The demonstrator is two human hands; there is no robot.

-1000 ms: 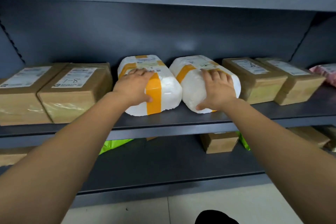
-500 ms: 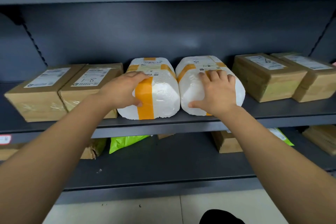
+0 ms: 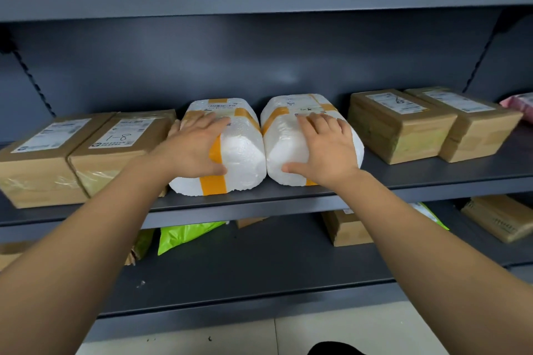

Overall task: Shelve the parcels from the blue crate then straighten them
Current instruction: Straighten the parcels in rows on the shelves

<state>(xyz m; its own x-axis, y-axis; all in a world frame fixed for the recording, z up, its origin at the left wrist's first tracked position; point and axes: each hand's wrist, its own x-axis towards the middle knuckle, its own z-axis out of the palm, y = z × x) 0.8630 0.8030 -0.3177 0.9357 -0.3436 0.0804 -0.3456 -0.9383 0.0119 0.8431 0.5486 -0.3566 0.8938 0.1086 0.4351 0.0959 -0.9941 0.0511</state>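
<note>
free: above foam parcels (image 3: pixel 245 153) to upper shelf (image 3: pixel 259 0) | gap right before brown box (image 3: pixel 403 130) | blocked left: cardboard box (image 3: pixel 115 158) just beside

On the grey middle shelf (image 3: pixel 432 174), two white foam parcels bound with orange tape stand side by side, touching. The left hand (image 3: pixel 196 150) lies flat over the left foam parcel (image 3: pixel 245 153), fingers spread along its top and thumb on its front. The right hand (image 3: pixel 326 150) rests the same way on the right foam parcel (image 3: pixel 284 138). Two labelled cardboard boxes (image 3: pixel 115 153) sit just left of them, and two more boxes (image 3: pixel 401 127) lie to the right.
</note>
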